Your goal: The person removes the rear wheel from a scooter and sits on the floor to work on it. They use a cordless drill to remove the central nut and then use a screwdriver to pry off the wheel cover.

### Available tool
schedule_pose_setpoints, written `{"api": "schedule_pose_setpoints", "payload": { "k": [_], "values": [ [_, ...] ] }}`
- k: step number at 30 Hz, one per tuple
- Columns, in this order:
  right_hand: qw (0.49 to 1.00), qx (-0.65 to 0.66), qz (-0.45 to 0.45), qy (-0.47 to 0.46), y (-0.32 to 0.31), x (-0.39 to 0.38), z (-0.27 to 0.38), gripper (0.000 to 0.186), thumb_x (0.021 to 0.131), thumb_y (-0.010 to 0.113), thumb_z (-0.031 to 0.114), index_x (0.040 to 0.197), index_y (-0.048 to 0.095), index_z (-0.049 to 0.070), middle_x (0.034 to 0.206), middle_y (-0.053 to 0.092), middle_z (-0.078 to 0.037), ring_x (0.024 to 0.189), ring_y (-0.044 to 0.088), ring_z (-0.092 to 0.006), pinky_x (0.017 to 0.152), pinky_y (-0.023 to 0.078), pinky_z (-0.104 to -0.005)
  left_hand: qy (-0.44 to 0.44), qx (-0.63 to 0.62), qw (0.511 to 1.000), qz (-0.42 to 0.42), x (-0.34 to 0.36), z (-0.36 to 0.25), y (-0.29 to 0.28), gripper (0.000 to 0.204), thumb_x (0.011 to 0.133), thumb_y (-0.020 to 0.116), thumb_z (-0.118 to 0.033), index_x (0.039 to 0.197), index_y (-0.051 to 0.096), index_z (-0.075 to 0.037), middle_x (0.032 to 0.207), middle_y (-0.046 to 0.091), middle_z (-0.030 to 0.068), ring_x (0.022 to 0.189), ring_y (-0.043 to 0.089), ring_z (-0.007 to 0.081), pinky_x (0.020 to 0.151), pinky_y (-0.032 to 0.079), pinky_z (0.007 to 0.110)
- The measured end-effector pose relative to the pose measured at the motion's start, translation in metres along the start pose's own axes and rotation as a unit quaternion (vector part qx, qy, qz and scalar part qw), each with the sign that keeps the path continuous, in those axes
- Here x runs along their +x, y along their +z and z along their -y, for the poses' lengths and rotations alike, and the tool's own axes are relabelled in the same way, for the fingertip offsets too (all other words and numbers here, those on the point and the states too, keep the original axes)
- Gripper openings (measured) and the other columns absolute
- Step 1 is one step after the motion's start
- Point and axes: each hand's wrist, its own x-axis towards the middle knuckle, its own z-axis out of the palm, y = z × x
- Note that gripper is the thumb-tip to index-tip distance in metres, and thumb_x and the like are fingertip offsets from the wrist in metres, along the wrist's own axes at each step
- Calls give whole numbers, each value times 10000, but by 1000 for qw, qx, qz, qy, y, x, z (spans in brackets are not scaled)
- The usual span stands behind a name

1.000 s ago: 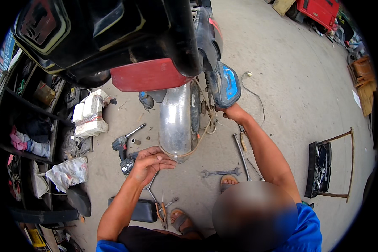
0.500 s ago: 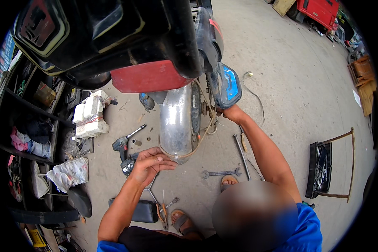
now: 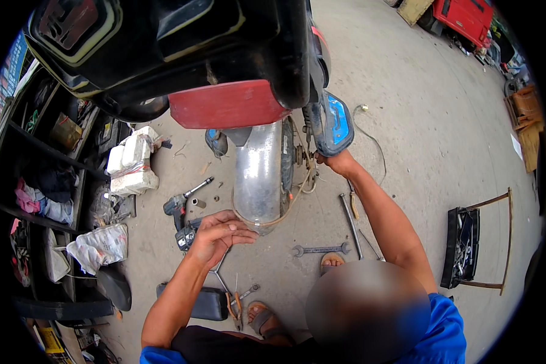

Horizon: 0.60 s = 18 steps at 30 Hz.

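A silver mudguard [image 3: 258, 176] curves over the rear wheel [image 3: 287, 164] of a two-wheeler with a black tail box [image 3: 182, 54]. Against the mudguard's lower end rests my left hand [image 3: 224, 232], its fingers stretched out beside a tan cable [image 3: 289, 210] that loops around there. My right hand [image 3: 338, 164] is at the axle hardware [image 3: 301, 156] on the wheel's right side, below a blue and black panel [image 3: 337, 124]. Its fingers are curled and partly hidden, so what they grip cannot be made out.
On the concrete floor lie a cordless impact wrench [image 3: 176, 209], an open-ended spanner [image 3: 321, 249], a long metal bar [image 3: 351, 227], pliers [image 3: 235, 309] and a black padded seat [image 3: 207, 303]. Shelves [image 3: 48, 155] stand left; a tool case [image 3: 464, 249] lies right.
The view has shifted slightly, so the tail box and wheel appear a little further right. Both hands stay at the same places on the vehicle.
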Motion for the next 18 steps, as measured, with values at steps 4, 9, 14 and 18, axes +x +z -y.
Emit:
{"api": "schedule_pose_setpoints", "payload": {
  "k": [4,9,14,18],
  "values": [
    [999,12,-25,-28,8,-5,12,92,842,675,42,865,588,61,774,570,-8,690,488,-129,615,438,-314,0,8,1000,-8,-4,-3,-1,326,863,612,-46,1136,579,129,1063,688,264,982,706,407,886,588,491],
    [993,102,11,56,6,-1,3,124,919,633,170,861,578,75,770,572,-13,644,470,-119,565,399,-297,-2,10,1000,-5,-3,-4,2,325,865,614,-52,1133,578,130,1056,688,258,985,706,405,891,586,490],
    [979,77,81,169,-2,-1,17,201,950,626,256,865,565,85,763,570,-10,616,462,-114,521,369,-291,0,7,1000,-4,-4,-3,-3,323,864,617,-55,1129,579,125,1051,689,253,983,707,403,893,585,494],
    [990,68,47,115,-4,-6,23,194,900,708,242,918,598,84,798,579,-9,657,492,-124,532,393,-295,0,6,1000,-4,-4,-2,-2,319,862,618,-55,1124,581,123,1053,689,251,981,707,403,893,586,493]
  ]
}}
